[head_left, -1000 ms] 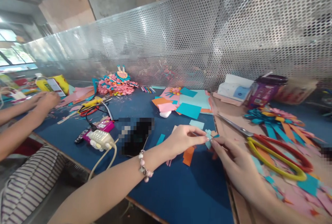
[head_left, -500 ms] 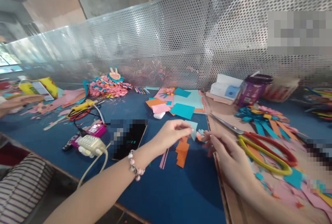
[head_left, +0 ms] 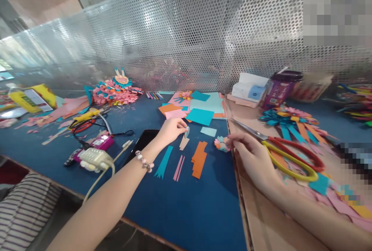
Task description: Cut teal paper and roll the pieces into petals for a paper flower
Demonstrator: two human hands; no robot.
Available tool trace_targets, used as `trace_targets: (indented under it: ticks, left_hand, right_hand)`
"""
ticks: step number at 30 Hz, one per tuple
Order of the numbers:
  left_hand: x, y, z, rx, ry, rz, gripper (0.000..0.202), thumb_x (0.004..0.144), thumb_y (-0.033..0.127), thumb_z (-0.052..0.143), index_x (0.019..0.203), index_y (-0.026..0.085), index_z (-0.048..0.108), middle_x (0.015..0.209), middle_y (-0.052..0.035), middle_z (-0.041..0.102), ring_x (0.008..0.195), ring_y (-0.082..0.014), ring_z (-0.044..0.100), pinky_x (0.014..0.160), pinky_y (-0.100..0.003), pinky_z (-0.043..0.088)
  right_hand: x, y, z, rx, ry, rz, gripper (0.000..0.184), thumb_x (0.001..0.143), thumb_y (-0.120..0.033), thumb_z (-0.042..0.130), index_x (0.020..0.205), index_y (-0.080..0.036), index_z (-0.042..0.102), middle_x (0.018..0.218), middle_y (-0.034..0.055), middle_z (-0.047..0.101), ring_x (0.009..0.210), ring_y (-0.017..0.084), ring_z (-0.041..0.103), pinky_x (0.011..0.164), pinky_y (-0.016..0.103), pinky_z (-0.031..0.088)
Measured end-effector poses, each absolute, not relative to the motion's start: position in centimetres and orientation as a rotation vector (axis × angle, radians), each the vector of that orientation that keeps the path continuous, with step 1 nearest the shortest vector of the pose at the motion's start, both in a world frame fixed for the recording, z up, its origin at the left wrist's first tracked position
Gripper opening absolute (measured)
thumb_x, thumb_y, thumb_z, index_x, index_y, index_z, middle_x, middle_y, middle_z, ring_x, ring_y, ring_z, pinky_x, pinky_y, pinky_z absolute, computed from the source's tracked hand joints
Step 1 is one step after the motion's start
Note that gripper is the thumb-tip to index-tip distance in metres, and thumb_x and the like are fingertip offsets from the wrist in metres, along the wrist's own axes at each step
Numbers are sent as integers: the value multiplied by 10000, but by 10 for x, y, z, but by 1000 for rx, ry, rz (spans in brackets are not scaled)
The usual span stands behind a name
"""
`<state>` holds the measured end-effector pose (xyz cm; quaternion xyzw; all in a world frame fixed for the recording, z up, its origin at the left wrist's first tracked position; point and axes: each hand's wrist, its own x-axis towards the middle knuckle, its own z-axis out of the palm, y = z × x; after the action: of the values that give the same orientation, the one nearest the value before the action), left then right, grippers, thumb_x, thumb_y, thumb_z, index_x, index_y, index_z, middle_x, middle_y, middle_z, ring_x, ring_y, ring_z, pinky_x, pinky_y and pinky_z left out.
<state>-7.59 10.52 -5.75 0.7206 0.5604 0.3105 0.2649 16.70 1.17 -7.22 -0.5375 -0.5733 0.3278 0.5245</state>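
Note:
My left hand (head_left: 171, 130), with a bead bracelet on the wrist, pinches a small light blue paper piece (head_left: 186, 131) just above a tan paper strip (head_left: 183, 142) on the blue table (head_left: 186, 212). My right hand (head_left: 250, 156) is closed on a small pink and blue paper flower (head_left: 221, 144), held low over the table's seam. Between the hands lie orange paper strips (head_left: 199, 159), thin pink strips (head_left: 178, 167) and a teal strip (head_left: 163, 161).
Red and yellow scissors (head_left: 286, 156) lie on the brown cardboard (head_left: 261, 220) to the right. Coloured paper sheets (head_left: 200, 116), a tissue box (head_left: 250, 87), a purple jar (head_left: 281, 87), a phone (head_left: 143, 141), a white power adapter (head_left: 94, 158) and finished paper flowers (head_left: 292, 125) surround the work spot.
My hands have drawn apart: the left moved away to the left with a small blue piece, the right kept the paper flower. The view shifted right, and the other person's hands left it.

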Motion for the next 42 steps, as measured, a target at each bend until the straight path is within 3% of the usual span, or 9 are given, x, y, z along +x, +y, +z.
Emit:
trace_targets:
  ticks: [9, 11, 14, 20, 24, 30, 36, 42]
  left_hand:
    - [-72, 113, -65, 2032, 1616, 862, 214, 723, 319, 653, 876, 173, 682, 800, -57, 721, 740, -189, 660, 674, -265, 481]
    - [-72, 113, -65, 2067, 1653, 875, 202, 728, 331, 649, 870, 193, 688, 827, -46, 717, 771, -193, 648, 699, -270, 471]
    - [-73, 112, -65, 2097, 1703, 888, 199, 730, 339, 646, 878, 214, 692, 815, -33, 706, 753, -193, 628, 697, -273, 456]
    - [-72, 110, -62, 2111, 1678, 920, 164, 760, 311, 613, 858, 210, 697, 813, -37, 703, 753, -188, 623, 701, -265, 447]
    - [-67, 103, -56, 2105, 1589, 958, 169, 785, 304, 582, 833, 185, 692, 816, -47, 702, 762, -185, 627, 721, -267, 451]
    - [-59, 90, -48, 2002, 1371, 929, 245, 838, 333, 510, 871, 152, 671, 785, -50, 696, 604, -127, 611, 602, -231, 479]
    - [-58, 78, -39, 1886, 1254, 895, 266, 848, 335, 496, 907, 133, 660, 804, -66, 689, 561, -89, 574, 560, -208, 458]
    - [-56, 72, -35, 1703, 1163, 870, 256, 815, 352, 549, 917, 144, 659, 794, -62, 674, 561, -89, 552, 450, -182, 374]
  right_hand:
    - [168, 14, -62, -1409, -1546, 675, 238, 845, -285, 445, 982, -193, 617, 852, 36, 669, 671, 150, 605, 615, 284, 470]
    - [169, 24, -57, -1521, -1834, 442, 255, 849, -275, 446, 974, -194, 652, 853, 44, 672, 683, 163, 598, 613, 288, 468]
    - [162, 46, -52, -1523, -2329, -101, 246, 860, -250, 476, 893, -194, 713, 927, 77, 665, 937, 238, 549, 787, 333, 433]
    - [127, 74, -51, -1508, -2514, -363, 282, 870, -270, 485, 864, -118, 723, 973, 179, 632, 1016, 330, 467, 803, 399, 356]
    - [118, 75, -49, -1523, -2566, -429, 241, 847, -142, 479, 833, -123, 718, 929, 165, 651, 996, 313, 491, 782, 379, 338]
    - [116, 70, -46, -1578, -2576, -455, 239, 869, -247, 505, 861, -111, 701, 928, 164, 666, 962, 311, 540, 741, 366, 344]
    - [109, 57, -40, -1616, -2588, -428, 177, 792, -39, 517, 848, -92, 676, 822, 152, 690, 905, 294, 583, 694, 342, 336]
    - [103, 50, -32, -1611, -2571, -348, 221, 789, -5, 483, 873, -93, 668, 842, 140, 698, 935, 302, 591, 728, 361, 345]
